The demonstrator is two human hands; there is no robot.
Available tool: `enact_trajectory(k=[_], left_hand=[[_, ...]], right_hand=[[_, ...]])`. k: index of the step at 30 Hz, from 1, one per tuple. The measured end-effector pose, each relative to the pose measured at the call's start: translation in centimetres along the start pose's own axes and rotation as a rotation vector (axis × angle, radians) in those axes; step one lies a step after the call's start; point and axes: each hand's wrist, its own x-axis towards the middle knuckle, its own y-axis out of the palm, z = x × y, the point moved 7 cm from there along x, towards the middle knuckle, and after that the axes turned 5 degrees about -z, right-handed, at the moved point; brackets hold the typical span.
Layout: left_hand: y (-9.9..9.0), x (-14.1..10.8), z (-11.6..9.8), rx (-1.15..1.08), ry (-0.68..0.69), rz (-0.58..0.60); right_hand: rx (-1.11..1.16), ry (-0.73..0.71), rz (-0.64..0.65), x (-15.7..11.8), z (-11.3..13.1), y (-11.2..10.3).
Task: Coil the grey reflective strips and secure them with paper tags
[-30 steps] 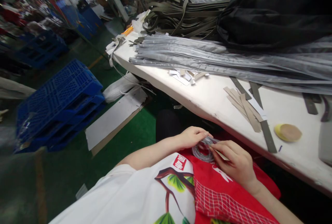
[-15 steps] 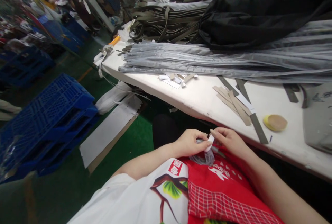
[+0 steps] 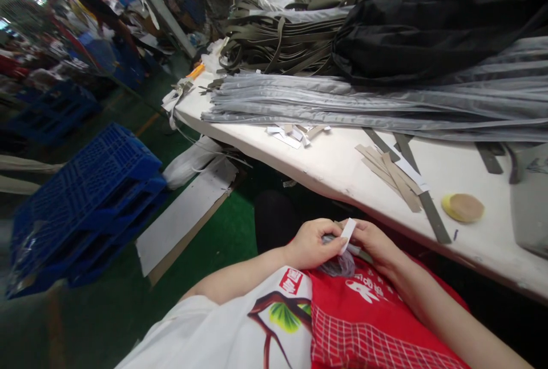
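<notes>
Over my lap, my left hand (image 3: pixel 314 242) pinches a small white strip (image 3: pixel 349 234) between thumb and fingers. The strip stands up at a slant. Close against it on the other side is my right hand (image 3: pixel 373 242), its fingers curled and partly hidden behind the strip; what they grip I cannot make out. A bundle of thin grey material (image 3: pixel 340 266) hangs below my left hand, over the red apron (image 3: pixel 377 306). A bit of olive strap shows under my right hand.
On the white table (image 3: pixel 317 161) lie grey strips (image 3: pixel 308 98), olive straps (image 3: pixel 265 44), black fabric (image 3: pixel 406 27), beige strips (image 3: pixel 391 175), paper scraps (image 3: pixel 295 134) and a yellow round roll (image 3: pixel 463 208). Blue pallets (image 3: pixel 94 203) and a long white board (image 3: pixel 184 218) are at the left.
The white strip now stands higher and more exposed between my hands. My right fingers have dropped behind it. The view has shifted slightly.
</notes>
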Motion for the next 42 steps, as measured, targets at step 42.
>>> enact_trajectory(k=[42], left_hand=[[0.1, -0.8, -0.5, 0.118, -0.131, -0.112]], right_hand=[[-0.549, -0.173, 0.117, -1.5, 3.5, -0.3]])
